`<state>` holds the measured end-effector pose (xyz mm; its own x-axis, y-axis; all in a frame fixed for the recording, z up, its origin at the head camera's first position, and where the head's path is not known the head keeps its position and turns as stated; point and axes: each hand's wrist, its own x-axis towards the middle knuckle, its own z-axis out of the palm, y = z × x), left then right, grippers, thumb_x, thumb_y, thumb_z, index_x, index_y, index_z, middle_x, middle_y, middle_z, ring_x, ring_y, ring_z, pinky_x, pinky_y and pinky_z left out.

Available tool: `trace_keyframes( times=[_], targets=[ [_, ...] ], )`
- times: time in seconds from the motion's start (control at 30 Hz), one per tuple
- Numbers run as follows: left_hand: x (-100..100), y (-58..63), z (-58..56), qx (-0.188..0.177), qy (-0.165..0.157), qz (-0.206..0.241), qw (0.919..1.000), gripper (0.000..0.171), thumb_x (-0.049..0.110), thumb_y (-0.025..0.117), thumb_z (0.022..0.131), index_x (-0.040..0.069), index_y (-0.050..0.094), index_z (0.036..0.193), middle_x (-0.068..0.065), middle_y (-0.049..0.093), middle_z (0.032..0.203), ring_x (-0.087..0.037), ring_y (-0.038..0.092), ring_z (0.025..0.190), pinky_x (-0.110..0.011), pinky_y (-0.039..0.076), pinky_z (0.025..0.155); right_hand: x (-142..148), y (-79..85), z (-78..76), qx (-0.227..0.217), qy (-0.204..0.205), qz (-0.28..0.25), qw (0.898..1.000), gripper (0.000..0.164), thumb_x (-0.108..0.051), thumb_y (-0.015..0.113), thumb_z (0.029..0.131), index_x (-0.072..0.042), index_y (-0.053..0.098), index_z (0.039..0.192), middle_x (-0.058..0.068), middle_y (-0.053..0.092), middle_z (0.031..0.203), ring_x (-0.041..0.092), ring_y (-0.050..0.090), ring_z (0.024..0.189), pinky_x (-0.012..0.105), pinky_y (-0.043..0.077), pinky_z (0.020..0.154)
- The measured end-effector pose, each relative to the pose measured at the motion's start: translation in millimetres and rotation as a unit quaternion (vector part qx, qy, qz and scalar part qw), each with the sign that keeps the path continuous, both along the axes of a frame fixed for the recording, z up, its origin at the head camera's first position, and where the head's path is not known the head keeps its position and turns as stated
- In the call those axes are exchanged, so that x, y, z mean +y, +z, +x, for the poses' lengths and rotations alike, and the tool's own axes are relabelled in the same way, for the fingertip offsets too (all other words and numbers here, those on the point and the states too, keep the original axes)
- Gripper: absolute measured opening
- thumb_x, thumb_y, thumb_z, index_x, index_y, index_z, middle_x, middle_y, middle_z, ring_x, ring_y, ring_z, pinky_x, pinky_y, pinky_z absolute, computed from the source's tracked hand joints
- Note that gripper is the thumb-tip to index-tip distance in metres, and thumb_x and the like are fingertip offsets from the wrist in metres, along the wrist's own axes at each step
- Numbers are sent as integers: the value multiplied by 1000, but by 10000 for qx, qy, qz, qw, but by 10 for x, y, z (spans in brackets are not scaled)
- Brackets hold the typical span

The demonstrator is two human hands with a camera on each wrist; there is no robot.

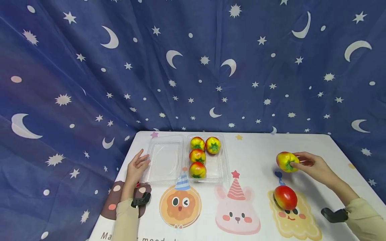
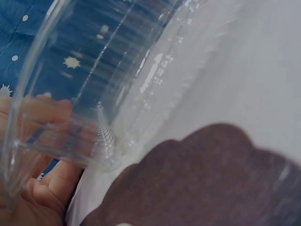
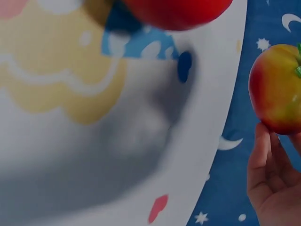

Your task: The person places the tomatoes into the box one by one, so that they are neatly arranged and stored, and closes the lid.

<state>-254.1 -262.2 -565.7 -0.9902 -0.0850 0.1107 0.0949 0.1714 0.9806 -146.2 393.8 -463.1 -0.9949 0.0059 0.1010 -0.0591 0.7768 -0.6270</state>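
A clear plastic box [image 1: 217,170] holds several red-and-yellow persimmons [image 1: 197,170] with green calyxes, one column on its left and one at its back right. Its transparent lid [image 1: 166,159] lies folded open to the left. Beside the lid's left edge is my left hand [image 1: 137,169], fingers loosely bent; the left wrist view shows some fingers [image 2: 51,113] through the plastic. Over at the right, my right hand [image 1: 315,169] pinches another persimmon [image 1: 284,161] above the table, its calyx toward the thumb. Below it, a redder fruit [image 1: 285,197] rests on the cloth, no calyx visible.
A white tablecloth [image 1: 250,157] with cartoon prints covers the table. Behind and to the left hangs a dark blue curtain [image 1: 193,67] with moons and stars. Black straps [image 1: 334,215] sit on both wrists.
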Motion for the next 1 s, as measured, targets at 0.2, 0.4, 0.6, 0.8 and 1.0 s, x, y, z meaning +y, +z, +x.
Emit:
trace_keyframes(
  times=[0.2,0.4,0.6,0.8,1.0],
  targets=[
    [26,-26,5,22,-42,25,10000,68,7,69,92,11,38,152,-22,59,133,6,62,93,-12,50,78,-171,45,-96,-32,100,-142,9998,49,-27,69,94,8,57,126,30,60,119,30,61,91,20,53,65],
    [28,-13,-15,51,-99,-10,9999,68,10,69,93,11,38,153,-22,58,134,5,62,95,-13,50,79,-404,95,-269,-33,185,-259,9995,53,-31,67,95,6,54,131,29,59,121,39,60,98,18,52,70],
    [-61,-11,16,108,76,-97,9999,67,6,70,92,8,39,151,-25,59,131,6,63,91,-11,50,76,-783,53,-498,-174,598,-906,9939,54,-29,69,94,4,53,134,28,58,122,34,65,93,29,58,68],
    [-42,-6,-7,140,-26,-149,9998,67,9,70,93,8,38,152,-24,59,132,6,63,92,-11,49,78,-1078,35,-665,-116,926,-1314,9869,50,-21,74,90,3,57,130,26,60,122,35,65,94,31,58,68],
    [9,-23,9,73,18,2,10000,67,8,70,92,10,39,152,-24,58,133,4,63,93,-12,50,78,-1333,9,-793,-128,1042,-1541,9825,49,-18,75,89,5,58,128,25,59,124,34,67,92,27,57,68]
  ],
)
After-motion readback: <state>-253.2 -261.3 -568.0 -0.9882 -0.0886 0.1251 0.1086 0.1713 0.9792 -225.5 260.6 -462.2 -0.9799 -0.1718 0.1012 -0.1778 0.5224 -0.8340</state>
